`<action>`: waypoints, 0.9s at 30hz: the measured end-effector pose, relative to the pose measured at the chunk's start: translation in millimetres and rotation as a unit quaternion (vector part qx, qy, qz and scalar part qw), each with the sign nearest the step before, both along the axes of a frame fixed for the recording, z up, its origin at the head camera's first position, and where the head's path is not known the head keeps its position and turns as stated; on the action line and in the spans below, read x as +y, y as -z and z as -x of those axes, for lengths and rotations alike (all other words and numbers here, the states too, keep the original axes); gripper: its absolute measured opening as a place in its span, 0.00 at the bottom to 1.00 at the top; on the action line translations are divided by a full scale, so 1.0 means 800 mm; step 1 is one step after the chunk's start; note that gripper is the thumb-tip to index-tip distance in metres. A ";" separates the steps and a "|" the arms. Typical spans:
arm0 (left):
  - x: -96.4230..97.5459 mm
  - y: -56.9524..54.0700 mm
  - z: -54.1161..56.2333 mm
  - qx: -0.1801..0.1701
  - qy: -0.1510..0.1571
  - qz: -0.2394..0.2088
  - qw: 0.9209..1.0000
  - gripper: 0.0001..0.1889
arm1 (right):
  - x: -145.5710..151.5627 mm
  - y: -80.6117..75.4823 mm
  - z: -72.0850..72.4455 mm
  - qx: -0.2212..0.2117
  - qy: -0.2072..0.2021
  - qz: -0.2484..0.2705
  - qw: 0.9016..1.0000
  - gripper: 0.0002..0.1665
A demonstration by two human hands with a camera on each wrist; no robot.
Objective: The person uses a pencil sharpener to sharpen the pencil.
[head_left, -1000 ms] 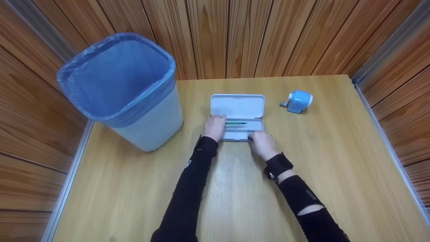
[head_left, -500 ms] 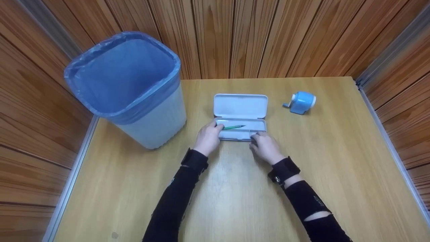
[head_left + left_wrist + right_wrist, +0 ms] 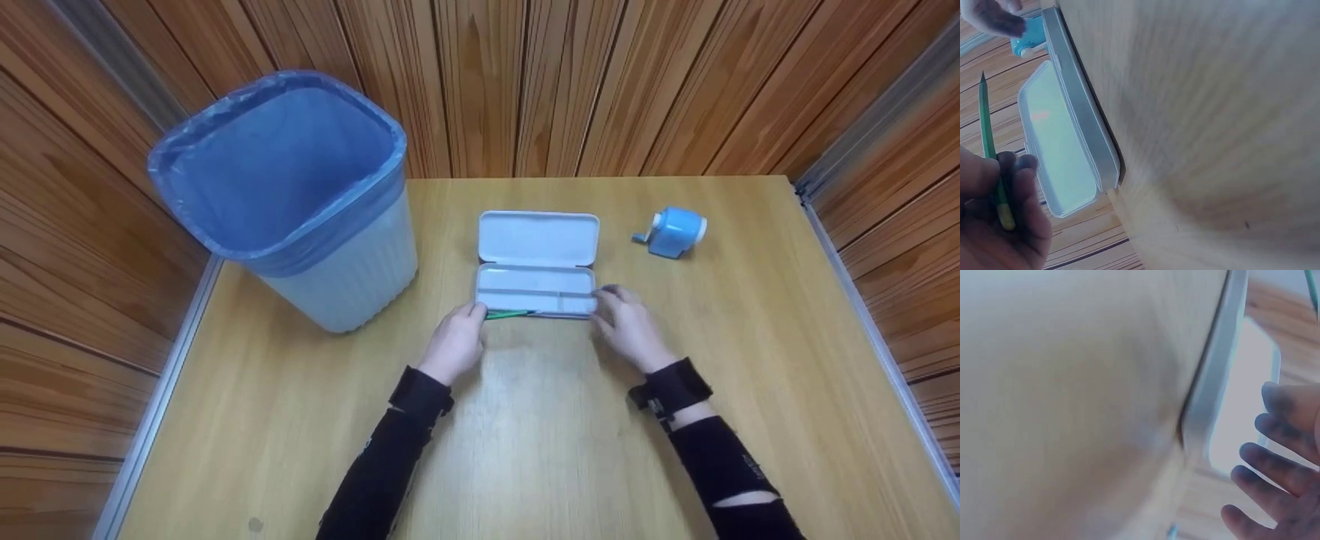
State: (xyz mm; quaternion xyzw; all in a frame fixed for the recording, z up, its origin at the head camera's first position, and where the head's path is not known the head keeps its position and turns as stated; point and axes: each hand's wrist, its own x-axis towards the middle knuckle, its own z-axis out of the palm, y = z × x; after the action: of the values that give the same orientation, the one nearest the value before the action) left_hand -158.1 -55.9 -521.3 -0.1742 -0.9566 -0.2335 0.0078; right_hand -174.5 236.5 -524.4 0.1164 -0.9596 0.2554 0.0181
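"What stands open on our bench (image 3: 536, 435)?"

"Our pencil case (image 3: 537, 279), its compartments (image 3: 521, 301) showing, and our bin (image 3: 356, 270), with a blue liner (image 3: 281, 161) inside."

"What do we hold?"

"Our left hand (image 3: 454, 343) pinches the green pencil (image 3: 508, 314) by the case's front edge; our right hand (image 3: 634, 330) spreads its fingers (image 3: 1272, 465) at the right end, touching or not we can't tell."

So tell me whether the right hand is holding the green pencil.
No, the left hand pinches the green pencil, while the right hand holds nothing in its spread fingers.
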 end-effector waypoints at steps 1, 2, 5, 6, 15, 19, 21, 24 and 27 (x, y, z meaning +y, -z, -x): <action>-0.002 0.000 -0.001 -0.004 0.002 0.002 1.000 0.14 | 0.009 -0.004 0.005 0.009 0.006 -0.001 1.000 0.27; -0.004 -0.001 -0.001 -0.008 0.004 0.003 1.000 0.15 | 0.028 0.004 0.017 0.032 0.005 0.006 0.999 0.28; -0.009 -0.002 -0.003 -0.014 0.009 0.004 1.000 0.17 | 0.058 -0.012 0.038 0.084 0.036 -0.018 0.996 0.30; -0.011 -0.002 -0.003 -0.014 0.009 0.001 1.000 0.17 | 0.068 -0.018 0.046 0.092 0.049 -0.026 0.994 0.32; -0.019 0.001 -0.010 -0.009 -0.001 -0.016 1.000 0.16 | 0.122 -0.054 0.103 -0.006 0.125 -0.061 0.990 0.50; -0.020 0.002 -0.011 -0.011 0.000 -0.011 1.000 0.17 | 0.131 -0.047 0.115 -0.061 0.141 -0.049 0.987 0.54; -0.021 0.002 -0.011 -0.014 -0.003 -0.009 1.000 0.17 | 0.132 -0.045 0.120 -0.078 0.144 -0.050 0.985 0.55; -0.023 0.002 -0.011 -0.017 -0.006 -0.009 1.000 0.16 | 0.128 -0.046 0.126 -0.095 0.146 -0.059 0.983 0.55; -0.025 0.003 -0.010 -0.013 -0.006 -0.009 1.000 0.14 | 0.123 -0.046 0.132 -0.104 0.152 -0.069 0.980 0.54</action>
State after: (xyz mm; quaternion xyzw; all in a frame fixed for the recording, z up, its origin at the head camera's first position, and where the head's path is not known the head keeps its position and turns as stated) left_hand -150.1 -75.8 -523.8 -0.1657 -0.9555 -0.2440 -0.0016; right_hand -280.3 335.3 -487.4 -0.0574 -0.9781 0.1932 -0.0512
